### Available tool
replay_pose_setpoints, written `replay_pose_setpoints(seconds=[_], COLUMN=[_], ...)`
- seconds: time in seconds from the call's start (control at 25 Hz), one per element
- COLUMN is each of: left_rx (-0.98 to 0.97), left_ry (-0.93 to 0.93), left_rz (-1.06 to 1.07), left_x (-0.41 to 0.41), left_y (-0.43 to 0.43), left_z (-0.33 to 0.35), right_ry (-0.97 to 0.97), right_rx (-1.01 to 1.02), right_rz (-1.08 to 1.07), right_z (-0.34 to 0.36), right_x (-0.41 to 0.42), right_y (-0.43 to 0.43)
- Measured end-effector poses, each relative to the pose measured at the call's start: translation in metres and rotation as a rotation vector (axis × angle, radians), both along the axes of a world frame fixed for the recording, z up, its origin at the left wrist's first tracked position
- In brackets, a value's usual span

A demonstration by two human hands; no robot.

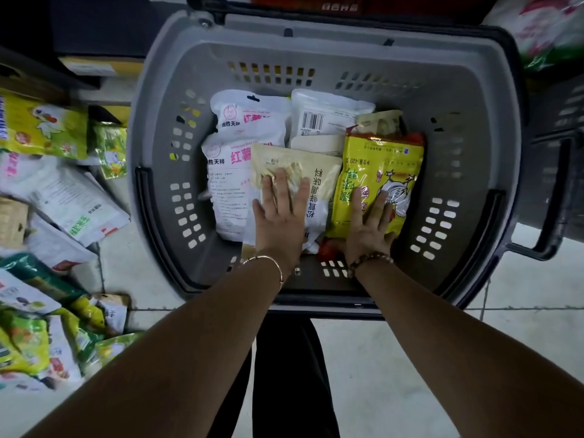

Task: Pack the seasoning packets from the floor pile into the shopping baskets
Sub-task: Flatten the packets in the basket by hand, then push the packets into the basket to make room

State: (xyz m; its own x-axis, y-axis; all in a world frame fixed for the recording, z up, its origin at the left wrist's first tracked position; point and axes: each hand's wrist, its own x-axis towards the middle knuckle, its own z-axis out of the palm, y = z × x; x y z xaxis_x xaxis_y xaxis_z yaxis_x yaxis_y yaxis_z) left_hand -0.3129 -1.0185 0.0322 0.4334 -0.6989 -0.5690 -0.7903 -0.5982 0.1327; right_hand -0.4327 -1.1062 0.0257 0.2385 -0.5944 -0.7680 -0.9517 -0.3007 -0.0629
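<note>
A grey shopping basket stands on the floor in front of me, holding several packets. My left hand lies flat with straight fingers on a beige seasoning packet in the basket's middle. My right hand presses flat on a yellow packet with a chicken picture beside it. White packets with pink lettering lie at the basket's left and back. The floor pile of packets spreads along the left side.
A second dark basket stands to the right, its handle near the grey basket's rim. Cardboard boxes sit at the upper left. A plastic bag is at the upper right. Pale floor tiles lie near me.
</note>
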Motion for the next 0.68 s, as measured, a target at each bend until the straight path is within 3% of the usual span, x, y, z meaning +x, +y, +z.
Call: replay_pose_setpoints(seconds=[0.28, 0.48, 0.68], left_rx=[-0.025, -0.196, -0.456], left_ry=[0.160, 0.288, 0.196], left_rz=[0.003, 0.291, 0.521], left_x=[0.028, 0.065, 0.131], left_y=[-0.001, 0.016, 0.081], left_z=[0.024, 0.074, 0.119], right_ry=[-0.079, -0.286, -0.591], right_rx=[0.020, -0.143, -0.225], right_rz=[-0.088, -0.027, 0.046], right_z=[0.019, 0.055, 0.103], right_x=[0.012, 0.058, 0.142], right_y=[-0.013, -0.001, 0.046])
